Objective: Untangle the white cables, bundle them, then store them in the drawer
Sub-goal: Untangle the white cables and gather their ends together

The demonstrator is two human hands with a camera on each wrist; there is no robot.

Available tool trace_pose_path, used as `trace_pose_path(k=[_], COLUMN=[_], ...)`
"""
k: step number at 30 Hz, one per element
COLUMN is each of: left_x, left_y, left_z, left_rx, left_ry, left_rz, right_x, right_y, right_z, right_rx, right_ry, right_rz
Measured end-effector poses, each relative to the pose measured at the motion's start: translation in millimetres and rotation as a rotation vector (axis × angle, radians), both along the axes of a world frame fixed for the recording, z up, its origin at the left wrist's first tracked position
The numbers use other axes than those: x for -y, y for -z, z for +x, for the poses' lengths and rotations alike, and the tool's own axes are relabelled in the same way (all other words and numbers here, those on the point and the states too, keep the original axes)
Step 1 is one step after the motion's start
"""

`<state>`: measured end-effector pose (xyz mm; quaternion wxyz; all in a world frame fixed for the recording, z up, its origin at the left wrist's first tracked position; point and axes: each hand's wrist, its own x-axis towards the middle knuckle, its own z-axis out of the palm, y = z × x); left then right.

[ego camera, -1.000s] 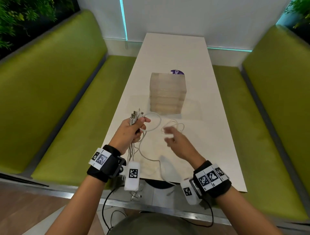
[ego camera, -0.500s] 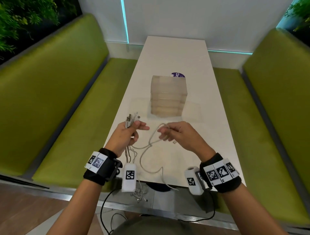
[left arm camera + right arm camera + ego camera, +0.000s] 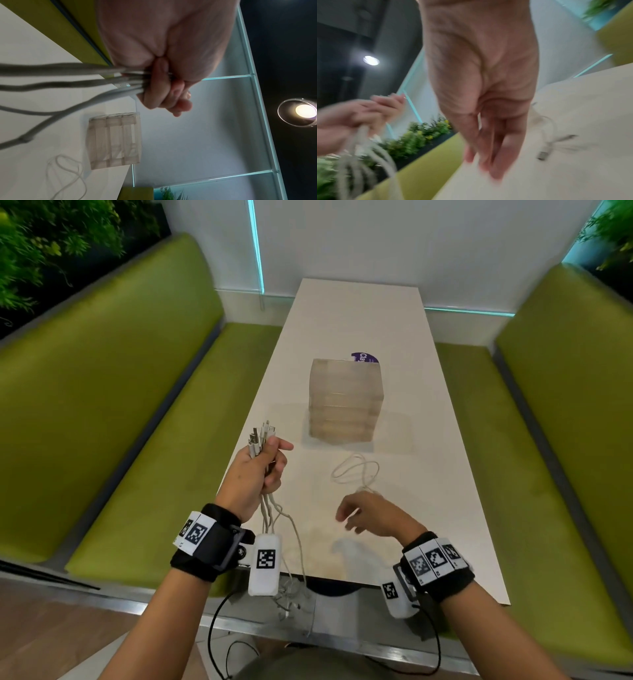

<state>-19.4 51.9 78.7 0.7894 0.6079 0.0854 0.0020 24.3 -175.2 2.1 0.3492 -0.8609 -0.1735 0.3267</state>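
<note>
Now left hand clenches cable bunch, tails dangling off table edge; right hand empty, relaxed; freed cable near drawer unit; dangling tails likely snag, retangle

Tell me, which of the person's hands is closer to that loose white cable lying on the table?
The right hand. It hovers open just on the near side of the loose cable, not touching it. The left hand is off to the cable's left, raised and gripping a bunch of other cables.
</note>
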Motion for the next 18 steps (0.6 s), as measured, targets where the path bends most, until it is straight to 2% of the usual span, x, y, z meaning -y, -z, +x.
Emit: trace_pose_path(k=[3, 5, 7, 12, 15, 18], left_x=[-0.3, 0.4, 1.2, 4.6, 7.3, 14.2], left_y=[-1.7, -1.9, -2.6, -2.1, -1.5, 0.2], left_z=[-0.9, -0.6, -0.4, 0.5, 4.0, 9.0], left_rx=[-0.003, 0.0, 0.002, -0.002, -0.015, -0.005], left_ry=[-0.008, -0.007, -0.004, 0.024, 0.019, 0.007], left_rz=[-0.008, -0.016, -0.021, 0.017, 0.024, 0.045], right_x=[13.9, 21.1, 24.2, 25.0, 23.3, 21.0], right_y=[33.8, 47.6, 57.9, 49.8, 10.5, -46.3], right_z=[25.2, 35.0, 40.5, 41.9, 44.7, 42.5], right_rx=[0.307, 0.313, 0.275, 0.393, 0.451, 0.384], right_ry=[0.313, 0.447, 0.493, 0.438, 0.305, 0.121], right_rz=[-0.199, -0.288, -0.295, -0.297, -0.234, -0.171])
